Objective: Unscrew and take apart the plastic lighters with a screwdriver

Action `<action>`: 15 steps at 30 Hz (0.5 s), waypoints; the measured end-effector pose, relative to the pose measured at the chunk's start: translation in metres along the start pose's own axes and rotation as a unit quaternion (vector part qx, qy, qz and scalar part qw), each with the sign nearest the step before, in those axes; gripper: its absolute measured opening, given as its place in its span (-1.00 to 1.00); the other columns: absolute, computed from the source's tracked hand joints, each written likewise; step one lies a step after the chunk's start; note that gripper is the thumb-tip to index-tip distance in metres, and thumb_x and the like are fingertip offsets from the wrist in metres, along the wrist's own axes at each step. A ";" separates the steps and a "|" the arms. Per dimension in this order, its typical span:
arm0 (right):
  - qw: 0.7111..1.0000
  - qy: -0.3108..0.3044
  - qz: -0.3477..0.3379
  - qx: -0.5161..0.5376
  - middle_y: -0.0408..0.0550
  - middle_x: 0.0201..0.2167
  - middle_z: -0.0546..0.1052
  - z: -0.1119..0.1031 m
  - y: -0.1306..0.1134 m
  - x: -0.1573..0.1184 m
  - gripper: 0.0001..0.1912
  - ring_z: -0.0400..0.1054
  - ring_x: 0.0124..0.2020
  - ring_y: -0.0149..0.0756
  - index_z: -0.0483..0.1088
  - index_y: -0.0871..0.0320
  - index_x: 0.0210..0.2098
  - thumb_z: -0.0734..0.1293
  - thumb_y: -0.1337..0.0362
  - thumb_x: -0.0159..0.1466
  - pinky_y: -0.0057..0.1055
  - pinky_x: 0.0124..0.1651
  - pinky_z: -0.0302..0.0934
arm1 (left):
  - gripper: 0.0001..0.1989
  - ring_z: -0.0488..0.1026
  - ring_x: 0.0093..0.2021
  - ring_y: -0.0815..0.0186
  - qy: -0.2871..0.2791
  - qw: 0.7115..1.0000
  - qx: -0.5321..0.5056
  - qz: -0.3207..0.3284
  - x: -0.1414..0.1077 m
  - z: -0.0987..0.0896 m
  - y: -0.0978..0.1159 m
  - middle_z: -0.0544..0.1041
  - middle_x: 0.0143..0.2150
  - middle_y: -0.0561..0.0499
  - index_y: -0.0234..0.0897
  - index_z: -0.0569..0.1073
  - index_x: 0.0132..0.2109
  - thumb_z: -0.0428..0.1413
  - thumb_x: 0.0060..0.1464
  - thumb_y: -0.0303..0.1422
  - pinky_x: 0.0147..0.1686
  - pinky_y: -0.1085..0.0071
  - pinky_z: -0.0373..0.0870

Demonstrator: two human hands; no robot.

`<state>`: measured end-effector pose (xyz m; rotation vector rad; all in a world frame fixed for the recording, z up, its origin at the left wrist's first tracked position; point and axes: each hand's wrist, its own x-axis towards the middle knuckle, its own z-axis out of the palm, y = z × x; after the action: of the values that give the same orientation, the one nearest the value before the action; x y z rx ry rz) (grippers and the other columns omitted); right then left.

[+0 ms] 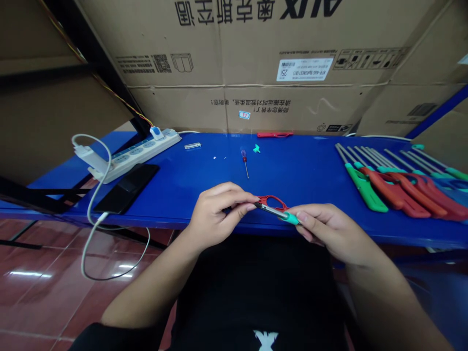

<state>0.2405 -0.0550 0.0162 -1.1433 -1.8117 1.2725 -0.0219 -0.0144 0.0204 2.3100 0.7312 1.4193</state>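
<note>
The fingers (234, 196) of both hands are curled and closed in a pinch, with no wide spread on either side. The left hand (214, 217) pinches the dark end of a slim steel tube (270, 210) between thumb and forefinger, right beside a red plastic loop-shaped handle (272, 201). The right hand (329, 234) pinches a teal plastic collar (290, 219) at the tube's other end. The held piece lies level, just above the near edge of a blue metal surface (307, 165), and does not appear to touch it. The fingertips hide part of the tube's dark end, so how it meets the red handle is hard to make out.

Farther right on the surface, a row of long steel-nosed tools with green-and-red plastic handles (398, 195) runs past the picture's edge. Ahead lie a small red-handled screwdriver (244, 163), a tiny teal plastic part (256, 148) and a long red plastic piece (275, 134). To the left are a white power strip (144, 153), a black smartphone (126, 187) and a white charging cable (95, 195). Large cardboard cartons (256, 97) stand behind the surface.
</note>
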 end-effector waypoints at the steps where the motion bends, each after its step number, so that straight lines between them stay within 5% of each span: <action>1: 0.999 0.015 -0.017 -0.024 -0.21 -0.63 0.30 0.001 -0.001 0.000 -0.55 0.09 -0.61 -0.50 0.49 0.18 -0.42 0.21 0.03 0.43 -0.51 -0.58 -0.02 | -0.89 0.50 -0.37 0.39 -0.005 1.000 -0.007 -0.021 0.000 0.000 0.000 0.62 -0.30 -0.03 -0.25 0.62 -0.14 0.23 0.19 -0.39 -0.37 0.47 0.45; 8: 0.986 0.062 -0.079 -0.129 -0.20 -0.57 0.43 0.007 -0.005 -0.003 -0.68 0.30 -0.54 -0.44 0.56 0.14 -0.03 0.23 0.15 0.43 -0.48 -0.47 0.17 | -0.85 0.48 -0.40 0.37 -0.067 0.979 -0.117 -0.153 0.002 -0.005 -0.003 0.58 -0.33 -0.05 -0.30 0.60 -0.24 0.22 0.19 -0.29 -0.44 0.47 0.40; 15: 0.993 0.052 -0.067 -0.079 -0.21 -0.60 0.38 0.010 -0.005 -0.003 -0.68 0.23 -0.58 -0.47 0.57 0.15 -0.15 0.23 0.12 0.43 -0.50 -0.52 0.11 | -0.91 0.50 -0.39 0.39 -0.042 0.992 -0.087 -0.078 0.001 -0.008 -0.002 0.60 -0.33 -0.04 -0.25 0.65 -0.18 0.26 0.16 -0.39 -0.44 0.48 0.42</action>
<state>0.2323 -0.0627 0.0179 -1.1283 -1.9045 0.9897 -0.0292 -0.0121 0.0234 2.1165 0.7170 1.2569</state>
